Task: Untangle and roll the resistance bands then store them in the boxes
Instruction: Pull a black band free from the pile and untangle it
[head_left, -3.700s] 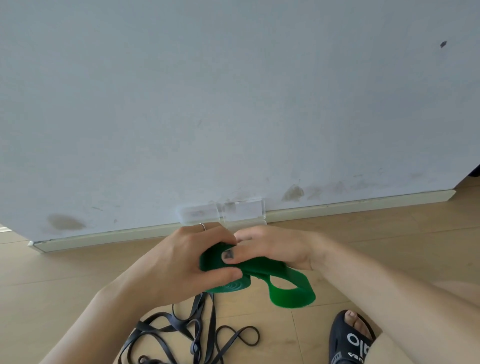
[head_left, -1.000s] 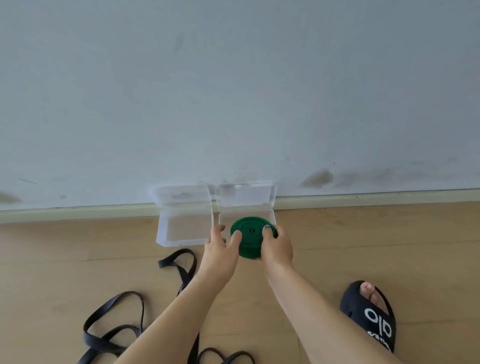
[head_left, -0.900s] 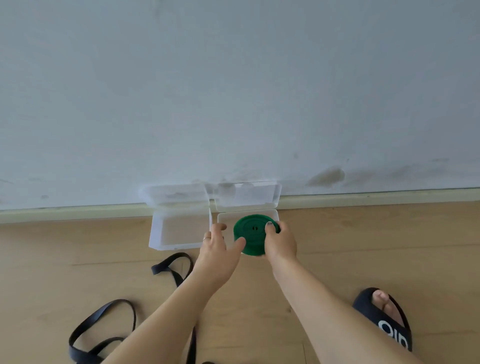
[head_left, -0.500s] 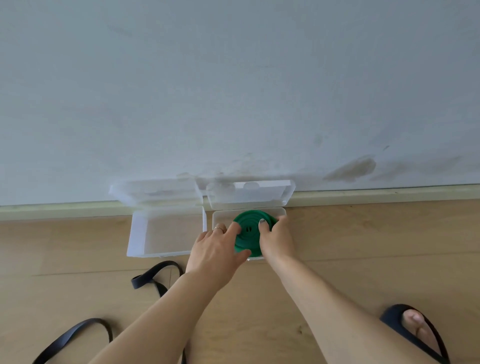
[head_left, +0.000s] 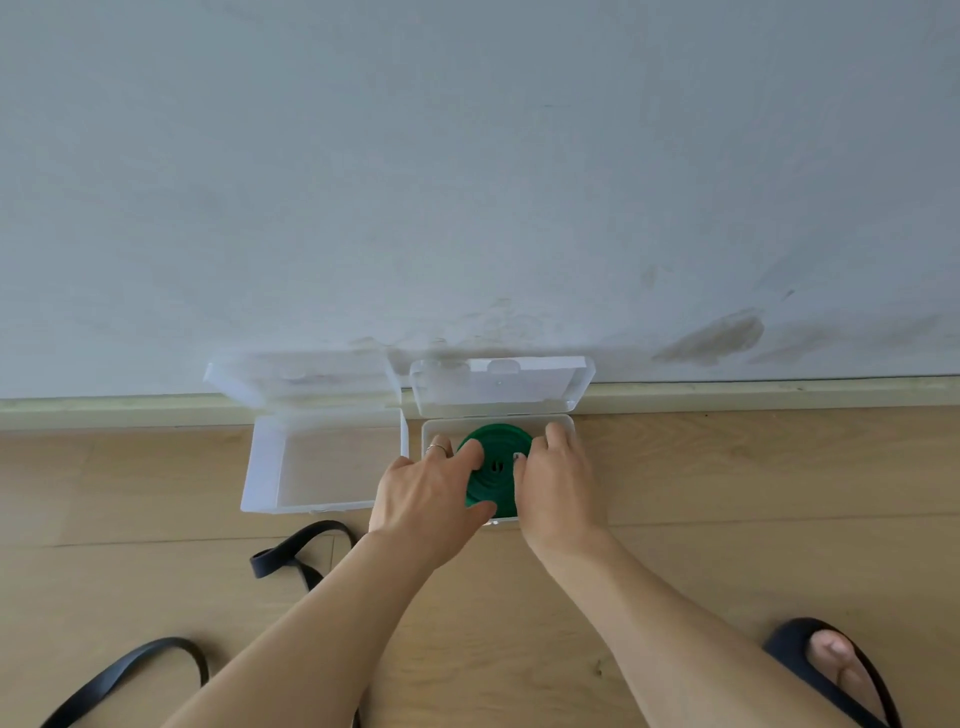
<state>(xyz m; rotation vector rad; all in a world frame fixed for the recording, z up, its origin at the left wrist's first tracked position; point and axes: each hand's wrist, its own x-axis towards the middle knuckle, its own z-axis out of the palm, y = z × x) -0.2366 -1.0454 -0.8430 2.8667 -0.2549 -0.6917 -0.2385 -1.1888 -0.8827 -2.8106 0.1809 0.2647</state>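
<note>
A green resistance band (head_left: 497, 440), rolled into a flat coil, lies inside the right clear plastic box (head_left: 519, 389), whose lid leans open against the wall. My left hand (head_left: 423, 493) grips the coil's left side, thumb at its near edge and fingers on top. My right hand (head_left: 557, 486) holds the right side, one fingertip pressing near the coil's centre. The left clear box (head_left: 332, 462) stands open beside it with nothing inside. A black band (head_left: 296, 556) lies loose and looped on the floor nearer to me, partly hidden under my left forearm.
Both boxes sit on the wooden floor against the skirting board (head_left: 753, 395) of a pale wall. A foot in a black slipper (head_left: 836, 670) is at the lower right. Another loop of black band (head_left: 135, 665) lies at the lower left.
The green band went from half-rolled in my hands to a full coil. Both hands carried it forward and lowered it into the right box, where it now sits.
</note>
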